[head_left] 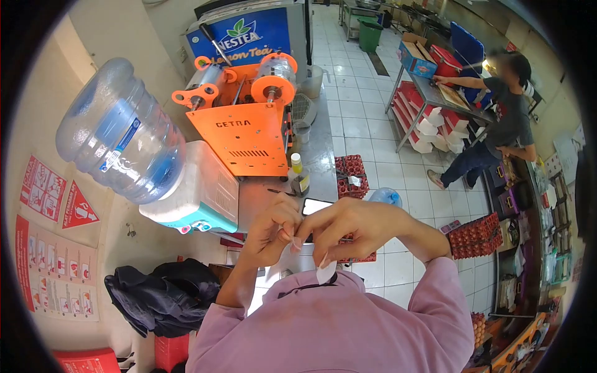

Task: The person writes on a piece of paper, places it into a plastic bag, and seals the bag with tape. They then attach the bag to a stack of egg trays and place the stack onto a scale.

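Note:
My left hand (273, 229) is pinched in front of my chest, thumb and forefinger together on a small, thin whitish piece (295, 242). Close beside it, my right hand (360, 225) has its forefinger reaching to that same piece. A white flap (326, 272) hangs below the curled fingers of my right hand. Whether the two white bits are one sheet, I cannot tell. Behind my fingers, a phone with a bright screen (315, 206) rests at the end of the metal counter (320, 143).
An orange cup-sealing machine (233, 140) stands on the counter, near a yellow-capped bottle (300, 177). To the left is a water dispenser (196, 186) with a large bottle (124, 137). Red egg trays (351, 171) sit on the floor. Another person (510, 112) works at a table on the right.

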The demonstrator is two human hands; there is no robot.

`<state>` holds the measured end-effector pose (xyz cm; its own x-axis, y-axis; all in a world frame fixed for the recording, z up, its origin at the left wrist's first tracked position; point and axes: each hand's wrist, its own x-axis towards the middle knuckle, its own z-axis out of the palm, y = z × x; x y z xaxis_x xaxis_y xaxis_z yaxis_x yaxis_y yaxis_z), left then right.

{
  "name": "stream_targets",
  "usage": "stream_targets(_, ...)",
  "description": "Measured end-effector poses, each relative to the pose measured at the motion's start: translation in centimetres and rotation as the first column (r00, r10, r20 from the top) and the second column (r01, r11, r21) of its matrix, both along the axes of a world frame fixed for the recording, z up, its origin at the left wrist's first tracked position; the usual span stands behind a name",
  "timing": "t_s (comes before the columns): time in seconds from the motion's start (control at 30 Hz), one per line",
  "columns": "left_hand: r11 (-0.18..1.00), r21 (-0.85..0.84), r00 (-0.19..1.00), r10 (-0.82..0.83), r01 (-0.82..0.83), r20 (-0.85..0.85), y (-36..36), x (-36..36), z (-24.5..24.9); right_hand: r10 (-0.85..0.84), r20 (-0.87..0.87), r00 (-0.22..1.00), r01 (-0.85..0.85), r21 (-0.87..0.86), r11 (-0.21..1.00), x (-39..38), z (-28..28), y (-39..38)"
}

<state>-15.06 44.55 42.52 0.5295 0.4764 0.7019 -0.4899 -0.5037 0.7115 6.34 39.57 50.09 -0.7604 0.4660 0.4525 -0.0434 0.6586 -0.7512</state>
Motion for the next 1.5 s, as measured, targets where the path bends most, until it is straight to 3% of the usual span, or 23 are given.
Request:
stream_targets(0.23, 0.994, -0.01, 0.969, -0.109, 0.11, -0.223, 0.9, -1.7, 0.9, 0.102, 0.185, 0.978, -0.093, -0.056, 0.994, 1.7, 0.3, -0.6)
stream_targets(0.3, 0.994, -0.022, 0.946, -0.107, 0.105, -0.305, 1.1, -1.8, 1.3, 0.019, 0.187, 0.982, -0.009, -0.05, 0.999, 1.6, -0.4, -0.7)
stream_targets(0.4, 0.986, -0.155, 0.998, -0.069, 0.069, 0.004, 0.9, 0.0, 1.0, -0.168, 0.111, 0.98, 0.166, 0.028, 0.986, 1.8, -1.7, -0.7)
stream_targets(0.5, 0.893, -0.362, 0.961, 0.273, -0.267, -0.036, -2.2, 2.7, 2.4, -0.429, 0.105, 0.897, 0.42, 0.099, 0.902, 2.0, -1.7, -0.9)
stream_targets(0.53, 0.899, -0.365, 0.97, 0.211, -0.242, -0.123, -2.1, 2.4, 1.7, -0.515, 0.122, 0.848, 0.503, 0.121, 0.856, 2.0, -1.5, -0.9)
stream_targets(0.6, 0.899, -0.388, 0.952, 0.088, -0.203, -0.292, -1.5, 1.4, -0.6, -0.515, 0.157, 0.843, 0.51, 0.074, 0.857, 1.9, -1.6, -1.0)
stream_targets(0.7, 0.858, -0.431, 0.922, 0.115, -0.28, -0.369, -1.2, 1.8, -1.6, -0.492, 0.215, 0.844, 0.493, 0.054, 0.868, 1.6, -2.2, -0.9)
stream_targets(0.83, 0.722, -0.672, 0.958, -0.049, -0.161, -0.282, -0.6, 2.5, -1.8, -0.401, 0.265, 0.877, 0.411, 0.02, 0.912, 1.6, -2.0, -0.8)
stream_targets(0.87, 0.765, -0.621, 0.954, -0.03, -0.17, -0.299, -0.3, 2.5, -3.1, -0.408, 0.302, 0.862, 0.424, 0.016, 0.906, 1.6, -2.0, -0.9)
stream_targets(0.97, 0.727, -0.68, 0.963, -0.105, -0.095, -0.247, -0.6, 2.3, -3.7, -0.385, 0.289, 0.876, 0.389, 0.046, 0.92, 1.8, -2.2, -0.6)
stream_targets(1.1, 0.734, -0.66, 0.971, 0.0, -0.163, -0.239, -0.1, 1.6, -4.8, -0.362, 0.295, 0.884, 0.374, 0.017, 0.927, 2.2, -2.4, -0.4)
stream_targets(1.2, 0.724, -0.636, 0.959, 0.134, -0.267, -0.251, -0.3, 1.6, -4.6, -0.406, 0.117, 0.907, 0.405, 0.026, 0.914, 2.4, -2.1, -0.4)
stream_targets(1.3, 0.741, -0.598, 0.949, 0.182, -0.305, -0.258, -0.2, 1.8, -4.7, -0.59, 0.075, 0.804, 0.591, 0.008, 0.807, 3.0, -1.7, -0.1)
stream_targets(1.33, 0.734, -0.611, 0.952, 0.175, -0.295, -0.25, -0.2, 1.9, -4.7, -0.606, 0.105, 0.788, 0.615, -0.084, 0.784, 3.0, -1.3, -0.1)
stream_targets(1.43, 0.737, -0.622, 0.961, 0.147, -0.265, -0.235, -0.2, 2.3, -4.6, -0.501, 0.054, 0.864, 0.499, 0.041, 0.865, 2.9, -2.0, 0.9)
stream_targets(1.5, 0.771, -0.586, 0.962, 0.13, -0.25, -0.239, -0.2, 2.4, -4.4, -0.457, 0.131, 0.88, 0.46, 0.01, 0.888, 3.0, -3.0, 1.2)
